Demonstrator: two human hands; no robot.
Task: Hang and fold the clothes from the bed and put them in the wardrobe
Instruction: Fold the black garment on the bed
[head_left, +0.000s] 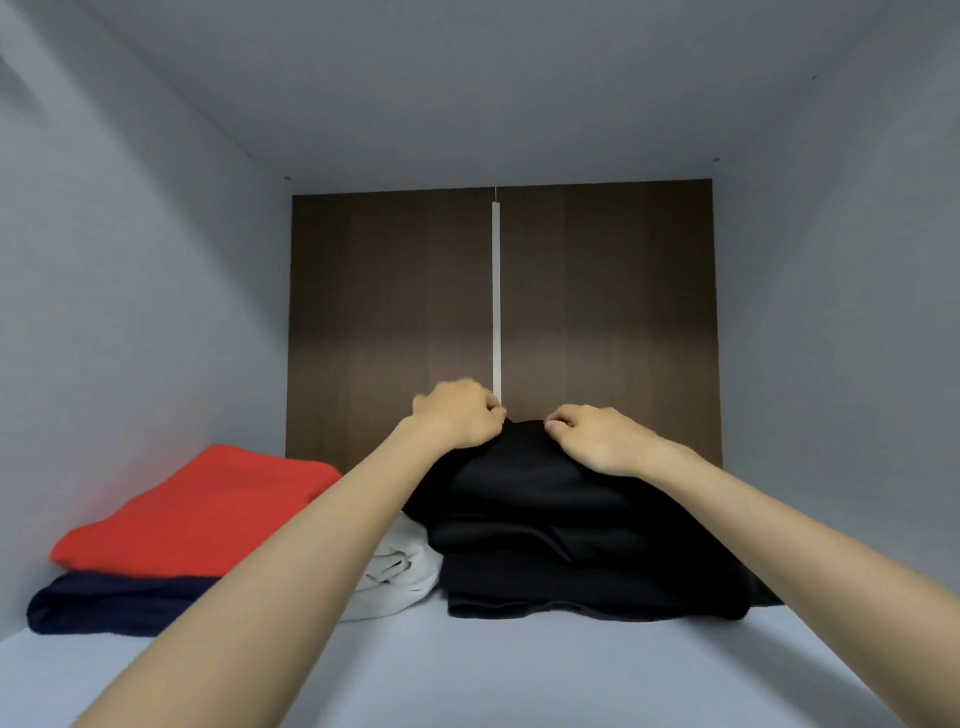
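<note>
- Location: inside the wardrobe, on a pale grey flat shelf (467, 675) with a dark brown wood-grain back panel (389, 312).
- Task item: a top black folded cloth garment (530, 467) sits on a stack of folded black clothes (587, 577), right of centre on the shelf and close to the back panel.
- Left-hand grip (460, 418): fingers curled tight at the far ridge of the top black garment. It looks like a pinch on the cloth, but the fingertips are hidden from me.
- Right-hand grip (597, 441): thumb and curled fingers pinch the same far ridge, with the palm resting on the fabric.
- Key relation: the garment lies under and toward me from both grips, and its long axis appears to run left-right across the shelf. The grips sit near each other at its rear edge. Neither is clearly nearer.
- Judgement: placement is nearly done. Next I'd release and draw back without dragging the top layer forward.
- Neighbours: a crumpled white cloth (400, 571) touches the stack's left side. Further left, a red folded knit (197, 514) lies on a navy folded garment (114, 603).
</note>
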